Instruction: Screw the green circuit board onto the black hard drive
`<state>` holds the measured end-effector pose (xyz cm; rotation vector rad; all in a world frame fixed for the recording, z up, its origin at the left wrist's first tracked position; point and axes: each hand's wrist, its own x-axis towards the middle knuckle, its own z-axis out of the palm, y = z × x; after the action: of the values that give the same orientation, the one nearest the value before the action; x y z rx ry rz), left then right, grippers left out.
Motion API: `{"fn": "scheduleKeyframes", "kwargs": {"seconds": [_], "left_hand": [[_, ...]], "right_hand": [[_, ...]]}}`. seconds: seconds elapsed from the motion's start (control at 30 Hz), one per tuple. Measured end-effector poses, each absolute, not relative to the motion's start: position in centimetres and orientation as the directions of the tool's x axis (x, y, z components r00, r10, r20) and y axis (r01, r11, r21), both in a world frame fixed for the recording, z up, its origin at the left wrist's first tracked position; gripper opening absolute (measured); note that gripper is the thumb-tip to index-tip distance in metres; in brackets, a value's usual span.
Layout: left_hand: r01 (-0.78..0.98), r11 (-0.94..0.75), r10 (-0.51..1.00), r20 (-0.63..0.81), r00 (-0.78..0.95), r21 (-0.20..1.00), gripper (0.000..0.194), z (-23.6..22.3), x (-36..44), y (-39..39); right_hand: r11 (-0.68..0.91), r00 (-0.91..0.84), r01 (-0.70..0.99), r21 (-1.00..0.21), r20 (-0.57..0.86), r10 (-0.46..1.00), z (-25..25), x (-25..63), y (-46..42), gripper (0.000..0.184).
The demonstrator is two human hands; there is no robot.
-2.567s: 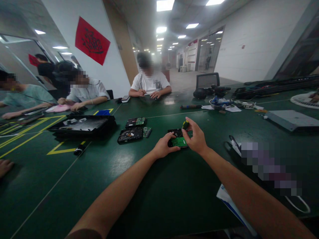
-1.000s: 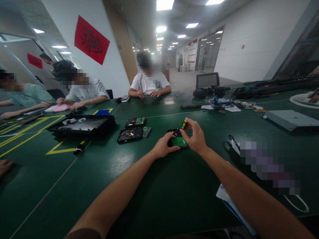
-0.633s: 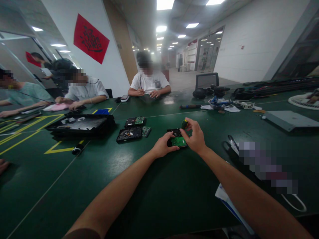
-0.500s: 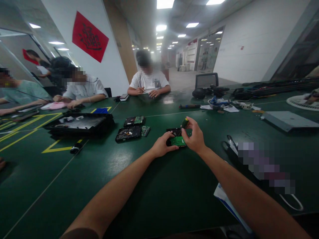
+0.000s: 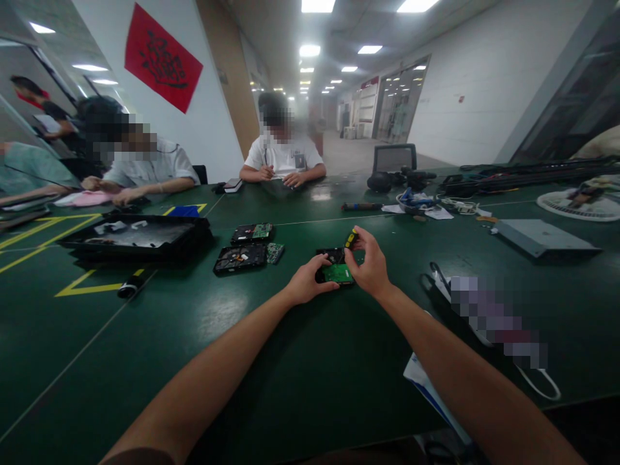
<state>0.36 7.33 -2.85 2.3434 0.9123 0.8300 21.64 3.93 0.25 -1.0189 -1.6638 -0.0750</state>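
Note:
A hard drive (image 5: 338, 274) lies on the green table with its green circuit board facing up. My left hand (image 5: 310, 279) grips its left side, thumb along the near edge and fingers at the far side. In my right hand (image 5: 371, 266) is a screwdriver (image 5: 351, 238) with a yellow and dark handle, held upright and slightly tilted over the drive's right part. Its tip is too small to make out against the board. Left of the drive lie two more hard drives, one nearer (image 5: 241, 258) and one farther (image 5: 252, 232), with a loose circuit board (image 5: 275, 252) beside them.
A black tray-like casing (image 5: 140, 236) stands at the left, a dark cylinder (image 5: 130, 286) before it. To the right are a pouch-like item with a strap (image 5: 494, 316), a grey metal box (image 5: 545, 237) and a fan grille (image 5: 581, 205). Co-workers sit across the table.
The view has turned slightly right, so everything sits further left. The screwdriver handle has rotated in my right hand, showing more yellow. My left hand stays on the hard drive.

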Motion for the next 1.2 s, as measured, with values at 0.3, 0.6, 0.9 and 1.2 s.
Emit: {"fn": "scheduleKeyframes", "kwargs": {"seconds": [0.3,0.6,0.9,1.2], "left_hand": [[0.427,-0.657,0.724,0.361,0.588,0.621,0.062,-3.07,0.36,7.46],[0.444,-0.642,0.736,0.34,0.586,0.625,0.065,-3.04,0.49,7.47],[0.446,-0.637,0.737,0.33,0.589,0.628,0.065,-2.9,0.32,7.36],[0.432,-0.642,0.733,0.341,0.589,0.634,0.065,-3.08,0.37,7.47]], "right_hand": [[0.629,-0.01,0.661,-0.409,0.834,0.552,0.4,21.57,3.75,0.056],[0.618,-0.015,0.687,-0.381,0.844,0.536,0.14,21.81,4.02,0.057],[0.602,0.012,0.694,-0.394,0.843,0.537,0.13,21.77,4.0,0.059],[0.615,-0.016,0.676,-0.405,0.827,0.562,0.51,21.67,3.76,0.058]]}}
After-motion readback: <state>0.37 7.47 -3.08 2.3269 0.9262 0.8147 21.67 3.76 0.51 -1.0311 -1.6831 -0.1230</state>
